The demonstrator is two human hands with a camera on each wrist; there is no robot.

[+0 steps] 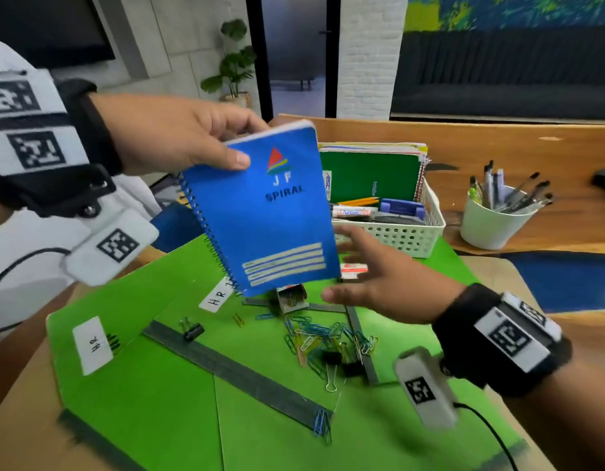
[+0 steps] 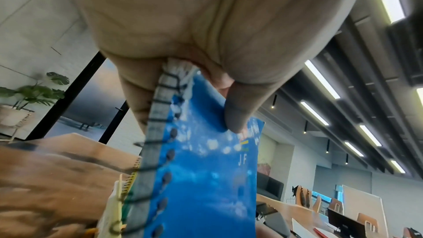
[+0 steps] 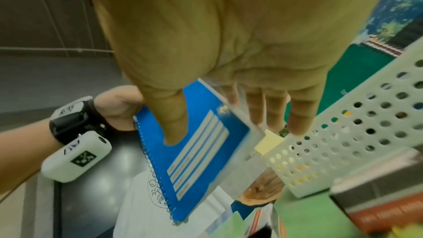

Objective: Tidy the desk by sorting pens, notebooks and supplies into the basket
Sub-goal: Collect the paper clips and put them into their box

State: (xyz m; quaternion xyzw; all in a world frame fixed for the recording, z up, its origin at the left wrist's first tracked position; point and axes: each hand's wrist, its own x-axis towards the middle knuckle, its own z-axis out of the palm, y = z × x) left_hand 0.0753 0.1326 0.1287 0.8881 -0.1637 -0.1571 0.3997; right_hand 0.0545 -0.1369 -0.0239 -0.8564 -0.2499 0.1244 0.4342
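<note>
Looks like an open-plan office. Everything sits around a big wooden desk (image 1: 498,147): a potted plant (image 1: 234,64) stands behind its far left corner by a glass door (image 1: 294,52), a dark sofa (image 1: 505,73) runs behind its far edge, and beyond it to the right are long ceiling strip lights (image 2: 320,80) over more workstations with monitors (image 2: 345,222).

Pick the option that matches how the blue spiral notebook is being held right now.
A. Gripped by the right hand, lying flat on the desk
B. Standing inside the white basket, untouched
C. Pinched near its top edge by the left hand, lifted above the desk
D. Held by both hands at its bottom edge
C: the left hand pinches the blue spiral notebook by its top edge in the air, while the right hand is open beside it.
</note>
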